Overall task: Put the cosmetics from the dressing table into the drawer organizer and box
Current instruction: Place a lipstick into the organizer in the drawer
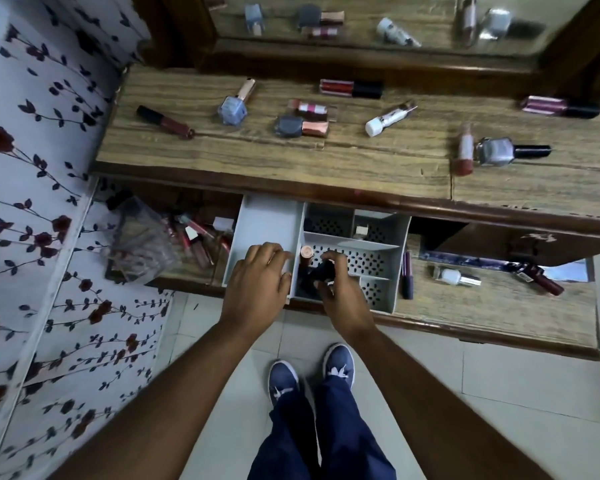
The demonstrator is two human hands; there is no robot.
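Both bare forearms reaching forward and down, left hand [260, 271] lying palm down with fingers loosely curled over an edge, right hand [338, 284] close beside it, fingers curling around a dark item

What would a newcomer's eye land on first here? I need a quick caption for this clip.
Probably the two hands at the white drawer organizer: the left hand rests on its divider wall and the right hand holds a dark item inside a compartment. Next, the cosmetics scattered on the wooden dressing table above, such as the pale blue nail polish.
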